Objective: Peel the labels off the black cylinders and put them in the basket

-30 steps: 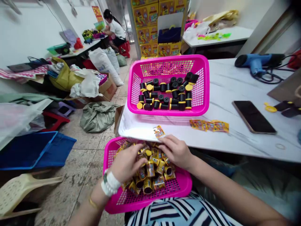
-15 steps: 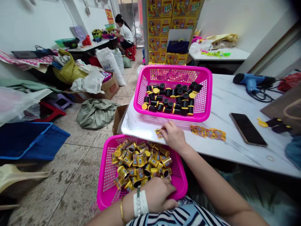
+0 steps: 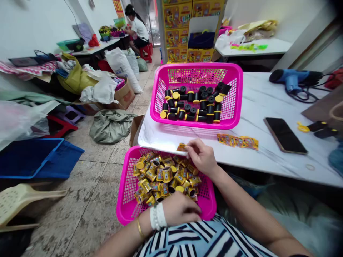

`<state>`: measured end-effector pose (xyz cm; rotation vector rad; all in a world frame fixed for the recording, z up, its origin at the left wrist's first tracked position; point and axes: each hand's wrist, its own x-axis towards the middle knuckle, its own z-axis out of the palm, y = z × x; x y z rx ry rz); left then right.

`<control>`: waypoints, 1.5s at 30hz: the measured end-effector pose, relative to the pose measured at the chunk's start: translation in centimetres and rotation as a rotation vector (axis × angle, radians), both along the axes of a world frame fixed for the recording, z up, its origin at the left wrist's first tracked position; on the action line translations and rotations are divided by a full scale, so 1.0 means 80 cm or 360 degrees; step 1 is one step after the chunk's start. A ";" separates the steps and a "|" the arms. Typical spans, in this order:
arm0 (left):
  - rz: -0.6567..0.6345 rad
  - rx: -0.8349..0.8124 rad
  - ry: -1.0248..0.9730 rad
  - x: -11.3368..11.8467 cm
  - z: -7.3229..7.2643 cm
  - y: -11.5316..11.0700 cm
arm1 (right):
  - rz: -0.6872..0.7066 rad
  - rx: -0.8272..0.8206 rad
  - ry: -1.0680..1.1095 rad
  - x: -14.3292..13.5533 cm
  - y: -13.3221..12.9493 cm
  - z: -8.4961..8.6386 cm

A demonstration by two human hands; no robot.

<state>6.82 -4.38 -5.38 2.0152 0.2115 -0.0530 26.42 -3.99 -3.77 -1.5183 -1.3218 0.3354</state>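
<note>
My right hand (image 3: 201,155) pinches a small yellow printed label (image 3: 181,146) between thumb and fingertips at the table's front edge. Below it, a pink basket (image 3: 123,200) holds many small cylinders in yellow printed wrapping (image 3: 160,175). My left hand (image 3: 182,208) lies at this basket's near side, its fingers curled and close together; whatever is under them is hidden. A second pink basket (image 3: 197,123) on the table holds black cylinders with yellow ends (image 3: 190,96). To the right of my right hand lies a row of flat yellow labels (image 3: 238,141).
The white marbled table (image 3: 257,103) carries a phone (image 3: 285,135), a blue heat gun (image 3: 293,77) and black pieces with a yellow ring (image 3: 317,127). A cream stool (image 3: 25,203) and a blue bin (image 3: 40,157) stand left. Another person (image 3: 139,30) sits at the far table.
The camera view has shifted slightly. My right hand has drawn the label a little over the table's edge, and its tip now lifts. My left hand stays by the basket, fingers more curled.
</note>
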 end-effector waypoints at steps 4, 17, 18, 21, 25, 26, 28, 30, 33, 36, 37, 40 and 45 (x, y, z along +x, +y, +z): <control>0.1136 -0.0376 -0.0102 -0.005 0.030 0.034 | 0.0063 -0.0001 0.0300 -0.027 -0.033 -0.006; 0.1573 -0.0607 -0.0317 -0.005 0.032 0.056 | 0.0306 -0.0509 0.1027 -0.063 -0.030 -0.003; 0.1639 -0.0625 -0.0356 -0.006 0.031 0.053 | 0.0253 -0.0499 0.0975 -0.064 -0.030 -0.005; 0.1896 -0.0624 -0.0529 -0.010 0.034 0.043 | 0.0035 -0.0364 0.0769 -0.070 -0.029 -0.010; 0.1926 -0.0427 -0.0602 -0.018 0.047 0.028 | -0.0025 -0.0303 0.0656 -0.076 -0.029 -0.013; 0.1894 -0.0364 -0.0598 -0.019 0.051 0.026 | -0.0022 -0.0296 0.0644 -0.077 -0.029 -0.013; 0.1852 -0.0225 -0.0609 -0.020 0.058 0.023 | -0.0015 -0.0275 0.0600 -0.079 -0.030 -0.012; 0.1832 -0.0096 -0.0633 -0.020 0.061 0.023 | 0.0001 -0.0246 0.0518 -0.080 -0.032 -0.011; 0.1816 0.0018 -0.0631 -0.017 0.058 0.025 | 0.0033 -0.0199 0.0354 -0.081 -0.034 -0.010; 0.1783 0.0059 -0.0624 -0.016 0.049 0.028 | 0.0086 -0.0159 0.0180 -0.082 -0.034 -0.008; 0.1779 0.0066 -0.0619 -0.016 0.047 0.030 | 0.0121 -0.0156 0.0140 -0.082 -0.033 -0.006; 0.1856 0.0096 -0.0619 -0.021 0.042 0.036 | 0.0229 -0.0148 0.0049 -0.083 -0.030 -0.002; 0.1959 0.0004 -0.0661 -0.027 0.035 0.055 | 0.0292 -0.0002 -0.0206 -0.080 -0.011 0.001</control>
